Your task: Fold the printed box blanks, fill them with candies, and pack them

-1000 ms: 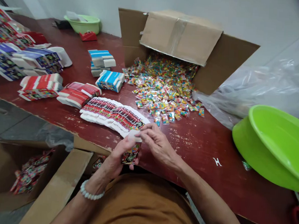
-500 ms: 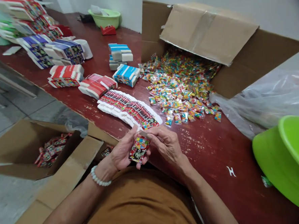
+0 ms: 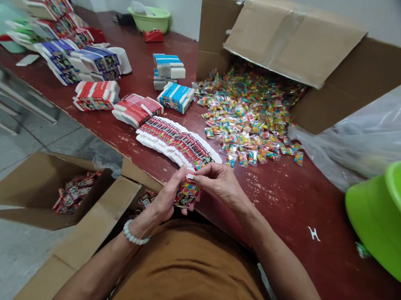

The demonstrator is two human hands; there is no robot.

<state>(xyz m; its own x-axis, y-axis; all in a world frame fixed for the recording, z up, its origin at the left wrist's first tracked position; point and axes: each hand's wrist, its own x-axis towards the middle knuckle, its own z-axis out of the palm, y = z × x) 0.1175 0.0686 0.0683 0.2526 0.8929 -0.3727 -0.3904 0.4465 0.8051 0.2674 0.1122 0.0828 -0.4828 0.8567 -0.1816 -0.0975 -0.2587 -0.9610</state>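
A small red printed candy box (image 3: 187, 193) is in my left hand (image 3: 166, 197), whose fingers and thumb wrap its sides and back. At its top, my right hand (image 3: 217, 182) pinches the white end flap between thumb and fingertips. Just beyond my hands lies a fanned row of flattened red boxes (image 3: 177, 142) on the dark red table (image 3: 279, 195). Past that row, small clear packets of colourful candy (image 3: 246, 125) spill out of a tipped cardboard carton (image 3: 278, 41).
Bundles of red boxes (image 3: 137, 109), blue boxes (image 3: 175, 97) and purple boxes (image 3: 97, 61) stand left along the table. A green basin (image 3: 380, 215) is at right. Below the table edge, an open carton (image 3: 18, 188) holds filled red boxes (image 3: 75, 192). A stool (image 3: 17, 91) stands farther left.
The view has swung left, so the scene sits farther right. The box turned its printed front toward me, and its top flap has been folded down by my right fingers.
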